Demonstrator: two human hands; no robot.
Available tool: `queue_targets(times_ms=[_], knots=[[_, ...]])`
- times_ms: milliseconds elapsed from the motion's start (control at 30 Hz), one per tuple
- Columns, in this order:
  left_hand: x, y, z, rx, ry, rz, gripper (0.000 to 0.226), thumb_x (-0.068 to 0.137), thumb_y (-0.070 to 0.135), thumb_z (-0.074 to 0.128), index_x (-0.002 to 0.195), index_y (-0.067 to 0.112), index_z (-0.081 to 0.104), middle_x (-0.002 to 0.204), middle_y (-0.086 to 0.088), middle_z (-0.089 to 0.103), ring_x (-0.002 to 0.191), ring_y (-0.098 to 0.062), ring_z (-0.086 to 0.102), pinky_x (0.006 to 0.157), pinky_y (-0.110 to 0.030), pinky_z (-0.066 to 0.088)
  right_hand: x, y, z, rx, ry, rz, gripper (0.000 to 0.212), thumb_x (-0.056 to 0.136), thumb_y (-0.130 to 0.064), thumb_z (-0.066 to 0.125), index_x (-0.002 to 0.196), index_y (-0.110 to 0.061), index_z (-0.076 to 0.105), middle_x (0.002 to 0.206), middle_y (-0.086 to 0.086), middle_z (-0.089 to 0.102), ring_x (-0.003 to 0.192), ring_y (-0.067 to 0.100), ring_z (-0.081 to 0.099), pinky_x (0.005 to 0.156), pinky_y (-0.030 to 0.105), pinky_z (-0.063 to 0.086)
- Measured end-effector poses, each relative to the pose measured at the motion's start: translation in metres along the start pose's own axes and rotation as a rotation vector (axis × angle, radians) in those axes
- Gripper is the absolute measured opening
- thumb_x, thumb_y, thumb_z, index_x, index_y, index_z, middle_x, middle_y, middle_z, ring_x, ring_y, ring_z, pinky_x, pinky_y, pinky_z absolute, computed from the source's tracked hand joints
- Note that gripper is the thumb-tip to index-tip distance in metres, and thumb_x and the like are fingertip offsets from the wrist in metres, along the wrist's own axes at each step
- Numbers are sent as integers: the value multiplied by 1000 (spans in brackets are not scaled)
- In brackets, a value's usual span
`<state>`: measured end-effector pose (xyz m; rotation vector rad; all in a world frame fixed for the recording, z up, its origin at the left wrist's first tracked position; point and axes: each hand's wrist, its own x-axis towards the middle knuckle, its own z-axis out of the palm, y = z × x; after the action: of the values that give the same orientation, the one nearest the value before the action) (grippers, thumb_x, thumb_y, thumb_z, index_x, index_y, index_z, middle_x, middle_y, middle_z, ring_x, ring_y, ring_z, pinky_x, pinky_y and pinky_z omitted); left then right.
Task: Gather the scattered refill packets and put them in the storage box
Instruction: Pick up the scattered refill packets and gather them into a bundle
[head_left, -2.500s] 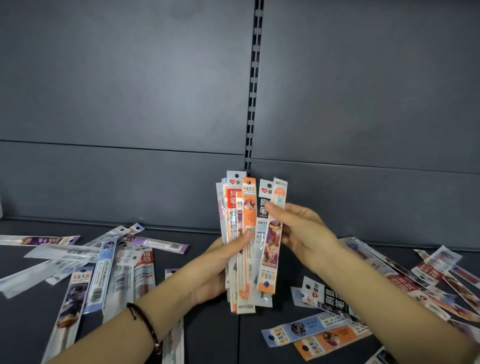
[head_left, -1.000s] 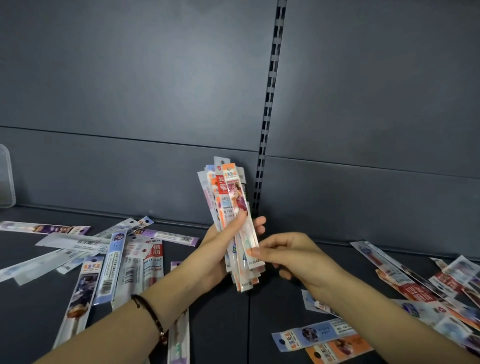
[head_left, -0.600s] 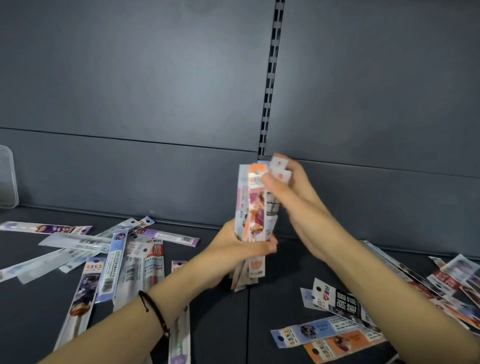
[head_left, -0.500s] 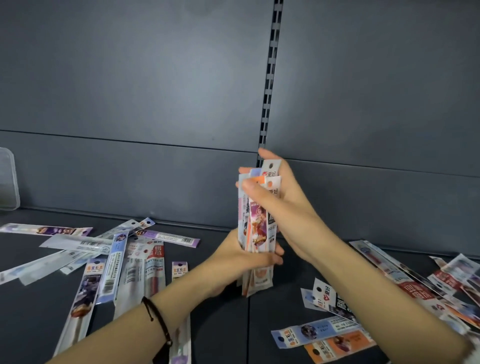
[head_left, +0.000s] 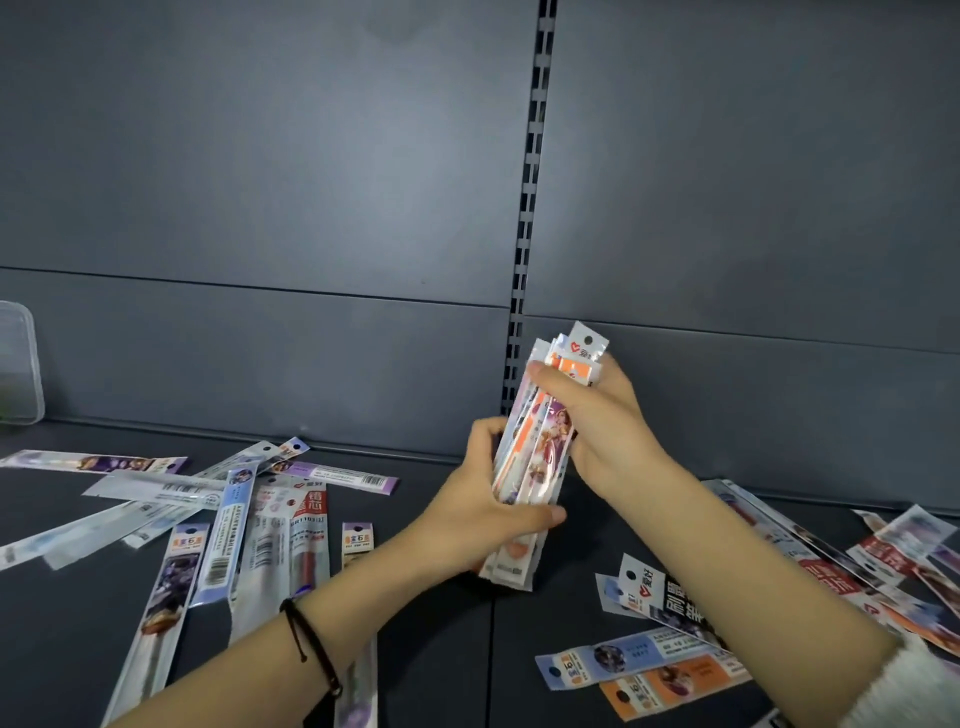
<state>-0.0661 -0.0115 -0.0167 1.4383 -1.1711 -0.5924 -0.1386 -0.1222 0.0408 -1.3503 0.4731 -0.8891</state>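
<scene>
The left hand (head_left: 483, 514) and right hand (head_left: 597, 421) clamp a near-upright, colourful packet bundle (head_left: 537, 462) amid loose packets (head_left: 228, 525) strewn across the dark shelf (head_left: 467, 654).

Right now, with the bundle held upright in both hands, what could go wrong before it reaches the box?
1. The bundle is uneven: ends poke out above the right hand and below the left hand, so a glossy packet may slip out.
2. The storage box sits at the far left edge, so the carry crosses the loose packets, where a dropped one could get lost.
3. The right forearm passes over the right-side packets and might sweep them.
</scene>
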Motion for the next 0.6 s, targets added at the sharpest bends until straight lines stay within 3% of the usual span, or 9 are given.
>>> queue_targets(times_ms=[100,233,333,400,467,567,600], knots=[[1,-2,-2,32,54,17,79,79,11,75,122,49,20,106,6,63,81,-4,66,58,-21,53,10,6,-2,18,16,166,27,83,-16,73,107,-13,61,94,8,71,82,21,70,74,38,56],[2,-10,-11,-47,90,-63,86,84,11,70,129,52,10,121,12,58,101,-3,62,71,-16,55,9,16,0,-10,-25,238,79,75,-44,76,138,-11,42,111,12,69,100,25,68,93,44,53],[1,-14,-17,121,59,-89,85,85,14,70,143,47,17,124,20,58,110,2,57,81,-14,49,2,27,-3,-53,11,317,55,94,-39,55,140,-15,38,114,14,67,106,26,64,98,43,49],[0,-13,-17,251,19,-131,84,86,17,68,148,43,17,122,20,58,110,0,56,84,-12,44,-4,35,-6,-28,-12,394,39,97,-39,48,124,-11,55,109,15,69,99,26,66,83,38,53],[0,-13,-16,374,-41,-189,82,86,27,65,149,42,15,127,13,58,116,-8,54,92,-20,44,-9,38,-5,7,-65,452,40,96,-45,46,103,-12,67,103,15,71,93,25,67,77,36,51],[0,-17,-16,702,-129,-259,89,79,58,56,150,43,4,138,8,51,131,-23,36,106,-38,35,-8,39,-5,86,-44,496,36,94,-53,46,99,-23,64,101,15,69,100,26,64,93,40,46],[-1,-16,-16,791,-135,-275,93,80,62,55,150,42,-1,141,7,47,133,-24,30,107,-40,32,-8,36,-4,108,-35,497,36,93,-54,46,110,-25,60,106,15,67,104,26,63,97,41,43]])
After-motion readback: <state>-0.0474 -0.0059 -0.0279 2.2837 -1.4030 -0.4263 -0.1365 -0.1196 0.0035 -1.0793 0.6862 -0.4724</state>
